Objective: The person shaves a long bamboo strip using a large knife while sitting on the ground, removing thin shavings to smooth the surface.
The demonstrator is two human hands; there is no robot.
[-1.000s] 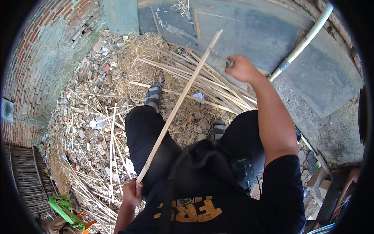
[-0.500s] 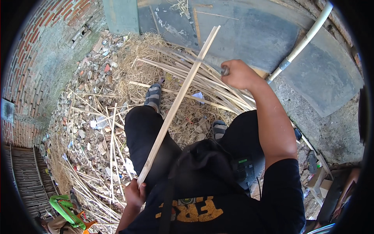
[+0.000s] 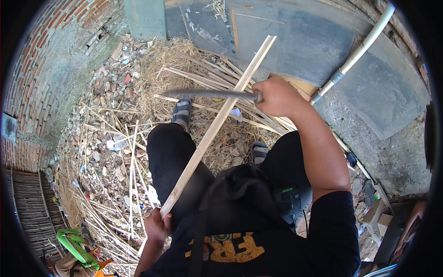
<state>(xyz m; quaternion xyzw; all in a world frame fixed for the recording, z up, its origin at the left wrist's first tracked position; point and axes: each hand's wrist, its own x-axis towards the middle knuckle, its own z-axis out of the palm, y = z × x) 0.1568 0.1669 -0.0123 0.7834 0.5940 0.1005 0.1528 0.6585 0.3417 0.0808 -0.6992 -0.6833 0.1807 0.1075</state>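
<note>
Bamboo strip slants over the left thigh, left hand's fingers pinching its lower end, right hand's wrapped round a knife beyond that thigh, which could skid thighward if the strip twists.

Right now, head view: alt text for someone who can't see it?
A person's right hand holds a long knife, its blade crossing a pale strip in the view, contact unclear; their left hand grips the strip's lower end. Below lie more strips, straw and rubble, with a brick wall at the left.
</note>
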